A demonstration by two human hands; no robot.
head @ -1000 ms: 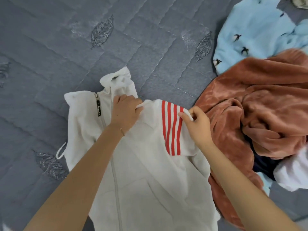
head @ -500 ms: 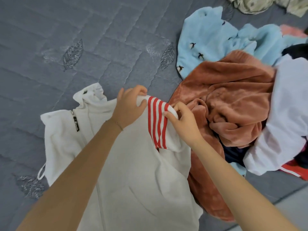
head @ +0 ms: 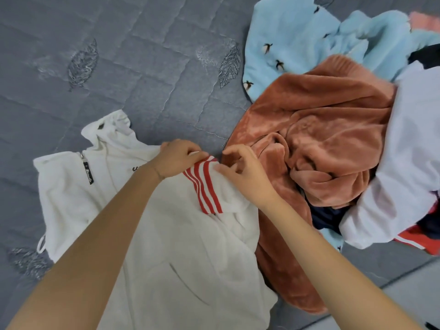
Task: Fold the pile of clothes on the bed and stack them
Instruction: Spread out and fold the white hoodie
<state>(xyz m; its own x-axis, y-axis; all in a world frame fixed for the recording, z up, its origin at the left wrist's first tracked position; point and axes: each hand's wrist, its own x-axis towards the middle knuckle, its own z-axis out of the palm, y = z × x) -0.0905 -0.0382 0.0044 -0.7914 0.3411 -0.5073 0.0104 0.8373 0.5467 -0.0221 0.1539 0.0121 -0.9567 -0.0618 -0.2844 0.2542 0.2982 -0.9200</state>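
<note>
A white zip-up jacket lies front-up on the grey quilted bed, collar toward the far left. Its sleeve with red stripes is bunched at the jacket's right shoulder. My left hand grips the sleeve's upper edge, fingers curled over the fabric. My right hand pinches the same sleeve just right of the stripes. The unfolded pile sits to the right: a rust-brown fleece garment, a light blue fleece with small birds and a white garment.
Dark navy and red-and-white clothes poke out under the pile at the right. The bed's edge runs diagonally at the bottom right, with pale floor beyond. Bare quilt stretches across the upper left.
Both hands have drawn the striped sleeve rightward and closer together, toward the brown fleece. The view has shifted right, showing more of the pile.
</note>
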